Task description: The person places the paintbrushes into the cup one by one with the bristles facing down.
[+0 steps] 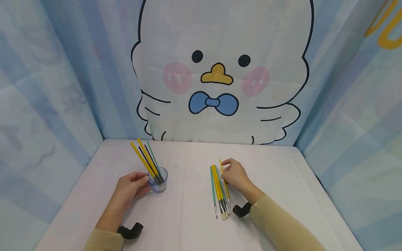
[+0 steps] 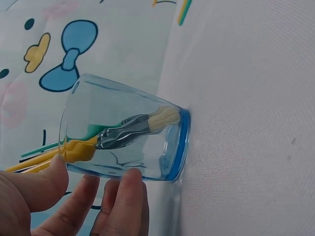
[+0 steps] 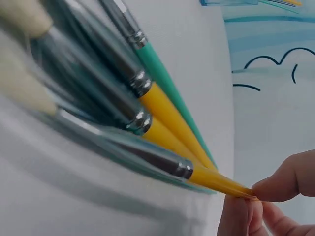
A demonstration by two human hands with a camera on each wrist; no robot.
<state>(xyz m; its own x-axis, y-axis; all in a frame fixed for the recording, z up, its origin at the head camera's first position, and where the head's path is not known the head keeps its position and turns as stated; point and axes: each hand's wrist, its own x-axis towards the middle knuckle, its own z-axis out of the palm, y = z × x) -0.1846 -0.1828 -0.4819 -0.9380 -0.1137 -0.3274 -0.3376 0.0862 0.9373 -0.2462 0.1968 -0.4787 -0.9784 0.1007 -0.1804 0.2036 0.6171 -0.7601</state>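
One yellow, silver-ferruled, pale-bristled brush (image 3: pixel 216 181) at five o'clock, thumb and fingertips of my right hand (image 1: pixel 236 175) pinching it; my left hand (image 1: pixel 129 188), fingers relaxed, touches the clear, blue-based cup (image 2: pixel 113 105) at seven.

We counted ten brushes in all. One cup (image 1: pixel 158 189) had five: two with yellow handles (image 1: pixel 140 156), two with dark handles (image 1: pixel 145 157) and one with a green handle (image 1: pixel 152 153). Outside it we tallied five more: two yellow ones (image 3: pixel 177 118) and two green ones (image 3: pixel 155 66) in the bundle, plus one yellow-handled brush (image 3: pixel 214 181) in the right hand (image 1: pixel 235 173). We saw two hands, counting the left hand (image 1: pixel 130 186), two beige sleeves (image 1: pixel 282 223), two black wrist pieces (image 1: pixel 130 232) and one worktop (image 1: pixel 188 170). On the backdrop we found one printed blue bow tie (image 1: pixel 212 102) and two pink patches (image 1: pixel 177 78).
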